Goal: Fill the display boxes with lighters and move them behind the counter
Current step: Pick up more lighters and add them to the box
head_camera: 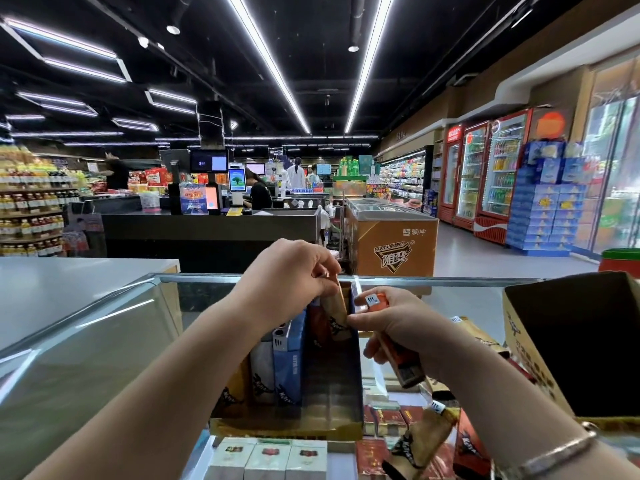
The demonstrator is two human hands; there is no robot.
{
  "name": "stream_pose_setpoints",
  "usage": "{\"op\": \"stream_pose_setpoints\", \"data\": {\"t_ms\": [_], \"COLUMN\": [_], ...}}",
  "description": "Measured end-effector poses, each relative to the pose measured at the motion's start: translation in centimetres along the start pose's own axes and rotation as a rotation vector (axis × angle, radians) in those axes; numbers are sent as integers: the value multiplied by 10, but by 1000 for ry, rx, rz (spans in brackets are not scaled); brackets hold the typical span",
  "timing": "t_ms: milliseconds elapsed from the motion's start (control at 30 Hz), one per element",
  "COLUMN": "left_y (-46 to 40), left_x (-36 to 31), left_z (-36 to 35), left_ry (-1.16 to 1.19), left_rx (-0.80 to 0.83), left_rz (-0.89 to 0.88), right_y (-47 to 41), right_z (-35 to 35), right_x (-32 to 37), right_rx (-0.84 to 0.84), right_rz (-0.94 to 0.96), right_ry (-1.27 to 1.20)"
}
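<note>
While stock is loaded: slim tan-sleeved lighter (337, 311) enters dark cardboard display box (332, 382) on glass counter (104, 327).
Left hand (294, 271): pinching its top.
Right hand (398, 327): gripping orange lighter (398, 351).
Handling: probably light, rigid, slick; hold mid-body.

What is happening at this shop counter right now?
A person is filling a display box on a glass counter with lighters. The left hand lowers a tan lighter into the box's far end, while the right hand holds an orange lighter. The box is part full; more lighters lie loose nearby.
</note>
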State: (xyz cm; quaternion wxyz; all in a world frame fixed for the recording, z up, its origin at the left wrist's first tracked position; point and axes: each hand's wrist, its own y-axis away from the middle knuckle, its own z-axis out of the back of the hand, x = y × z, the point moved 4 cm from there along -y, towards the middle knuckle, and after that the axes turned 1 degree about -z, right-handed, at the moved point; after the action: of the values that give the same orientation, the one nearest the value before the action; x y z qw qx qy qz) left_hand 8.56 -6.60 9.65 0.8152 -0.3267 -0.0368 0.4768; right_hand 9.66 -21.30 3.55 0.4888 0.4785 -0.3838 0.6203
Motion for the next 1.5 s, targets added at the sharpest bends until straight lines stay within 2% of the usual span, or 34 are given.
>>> {"op": "stream_pose_setpoints", "data": {"t_ms": [333, 467, 633, 867, 967, 1033, 1100, 1200, 1333, 1500], "left_y": [-16, -17, -13, -9, -1, 2, 5, 6, 5, 8], "left_x": [-7, -6, -2, 3, 12, 18, 20, 24, 15, -9], "left_z": [-13, -18, -17, -20, -21, -20, -17, -12, -4, 3], "left_ry": [-186, -276, -218, -225, -92, 68, 215, 188, 213, 203], "left_rx": [116, 81, 57, 203, 301, 293, 259, 159, 36, -35], "left_rz": [-35, -31, -50, -49, 25, 77, 103, 98, 36, -82], "right_y": [-5, -6, -4, -1, -1, -2, -2, 1, 7, 10], "right_z": [3, 2, 1, -1, 0, 6, 13, 21, 18, 15], "right_x": [-4, -5, -3, -1, 0, 2, 6, 13, 23, 31], "right_rx": [12, 23, 17, 30, 2, -57, -75, -26, 25, 39], "right_rz": [-3, -9, 7, 2, -10, -1, 20, 110, 237, 332], "right_ry": [41, 49, 34, 35, 28, -106, -374, -705, -882, -1039]}}
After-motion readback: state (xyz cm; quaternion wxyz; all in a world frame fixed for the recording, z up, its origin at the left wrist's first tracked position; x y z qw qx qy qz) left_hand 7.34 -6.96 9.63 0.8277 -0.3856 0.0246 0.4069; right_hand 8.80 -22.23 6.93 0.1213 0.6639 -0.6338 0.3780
